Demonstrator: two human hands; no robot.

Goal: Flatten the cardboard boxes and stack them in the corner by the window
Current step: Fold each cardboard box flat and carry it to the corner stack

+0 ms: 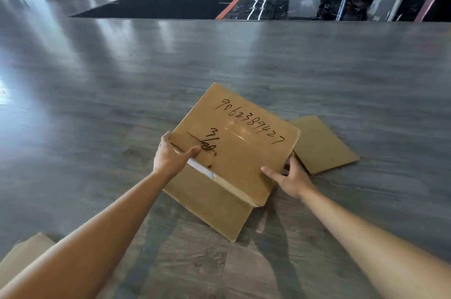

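Gripping the cardboard box (234, 142) on the floor (97, 103) at its near corners, left hand (170, 157) and right hand (290, 176) both clamped, you seem mid-flattening; next, press the panels down flat.

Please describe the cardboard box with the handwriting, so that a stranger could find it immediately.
On the grey wood-grain floor, look at the middle, where the left hand and right hand grip a brown cardboard box. Unlike the plain flat brown cardboard piece lying behind it, its top bears black handwritten digits.
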